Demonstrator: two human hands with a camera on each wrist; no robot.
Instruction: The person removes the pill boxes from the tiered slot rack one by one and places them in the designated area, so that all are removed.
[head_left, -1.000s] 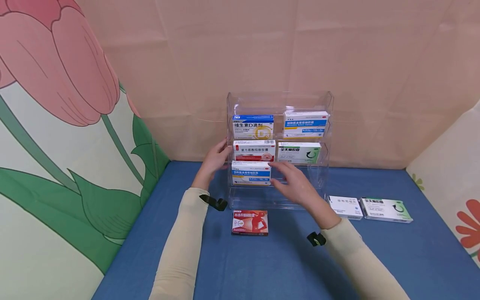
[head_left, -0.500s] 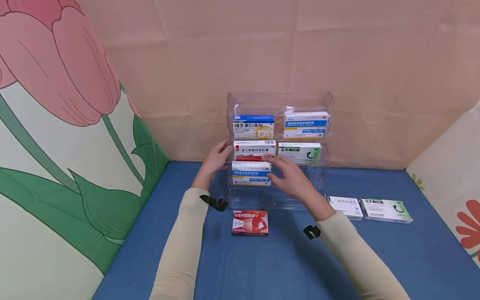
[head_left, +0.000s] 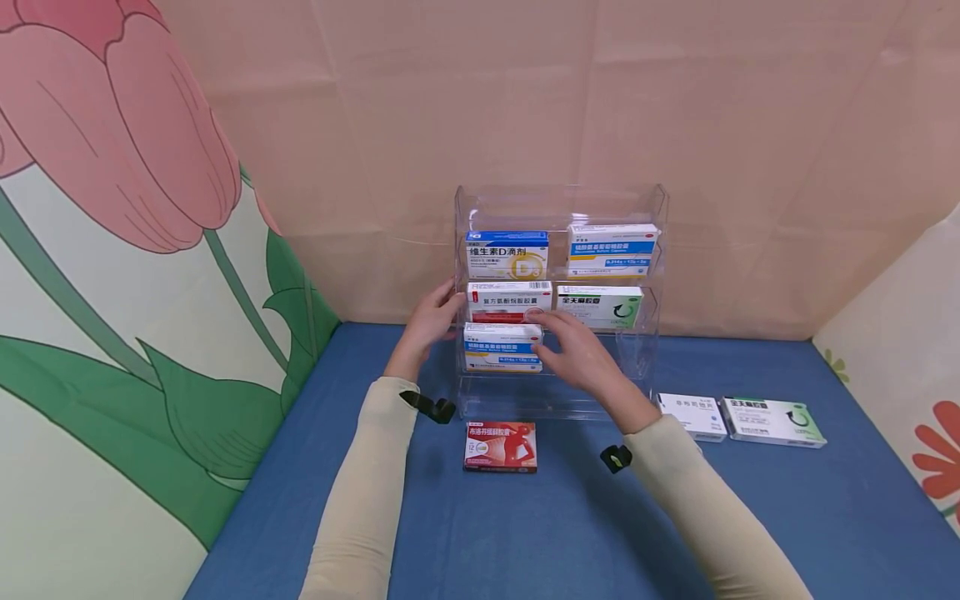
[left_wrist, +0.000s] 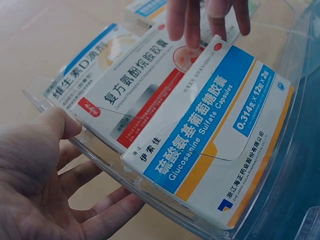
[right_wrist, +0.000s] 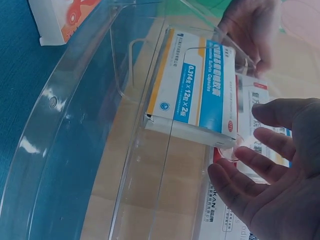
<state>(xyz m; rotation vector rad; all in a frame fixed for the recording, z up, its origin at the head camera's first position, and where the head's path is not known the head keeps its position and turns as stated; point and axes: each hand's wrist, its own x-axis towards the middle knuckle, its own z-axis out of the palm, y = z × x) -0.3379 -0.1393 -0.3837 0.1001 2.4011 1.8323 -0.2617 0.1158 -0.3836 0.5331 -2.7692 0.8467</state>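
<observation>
A clear plastic tiered rack (head_left: 558,200) stands on the table and holds several medicine boxes. My left hand (head_left: 432,315) rests against its left side, with spread, loosely bent fingers (left_wrist: 95,172) along the outer edge. A white-blue glucosamine capsule box (head_left: 502,354) leans in the lower tier on the left. My right hand (head_left: 581,354) hovers at that box's right end, its spread fingers holding nothing; whether a fingertip touches the box I cannot tell. Directly behind stands a white-red capsule box (left_wrist: 145,90), partly covered by the front box and my right fingers.
A vitamin D box (head_left: 507,257) and another blue-white box (head_left: 611,250) fill the upper tier. Right of the white-red box is a white-green one (head_left: 598,307). A red box (head_left: 500,446) lies before the rack. Two white boxes, one plain (head_left: 693,417), one green-marked (head_left: 772,421), lie right.
My right hand has shifted slightly left, its fingers now over the end of the glucosamine box and before the white-red one. The left hand stays at the rack's side.
</observation>
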